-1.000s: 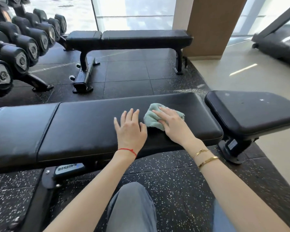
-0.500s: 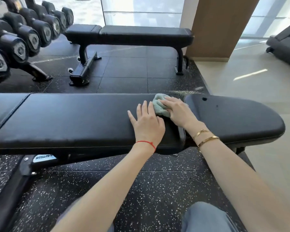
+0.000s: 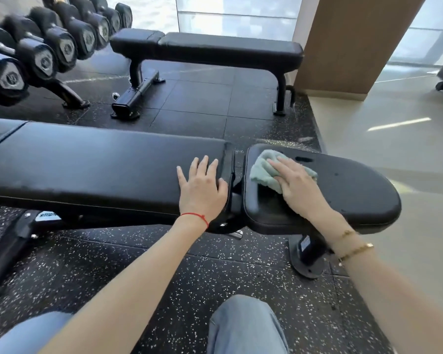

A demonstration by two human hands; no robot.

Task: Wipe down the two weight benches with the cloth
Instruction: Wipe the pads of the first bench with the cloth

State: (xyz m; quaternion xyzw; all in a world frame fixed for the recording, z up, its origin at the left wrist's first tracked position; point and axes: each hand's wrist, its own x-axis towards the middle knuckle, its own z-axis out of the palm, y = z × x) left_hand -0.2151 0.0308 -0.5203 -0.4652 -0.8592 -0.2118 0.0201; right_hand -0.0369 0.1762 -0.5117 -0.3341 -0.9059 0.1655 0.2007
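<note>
Wiping of the near bench's seat pad (image 3: 343, 190) is in hand: right hand (image 3: 298, 186) presses the green cloth (image 3: 262, 172) with fairly straight fingers, left hand (image 3: 202, 189) rests flat on the back pad (image 3: 100, 164), and the far flat bench (image 3: 215, 48) likely comes next.

Near weight bench (image 3: 100, 169): black padded, long back pad lying flat across the left and middle of the scene, separate rounded seat pad (image 3: 343, 195) at its right end across a narrow gap; black frame beneath, round foot under the seat pad; stands on speckled dark flooring

Far weight bench (image 3: 215, 48): black padded, flat, short pad at its left end and long pad to the right; black legs at both ends; stands parallel to the near bench, well apart from it, beside a tan pillar

Cloth (image 3: 264, 172): pale green, bunched and crumpled, lying on the left far part of the seat pad, partly covered by a hand pressing on it
</note>
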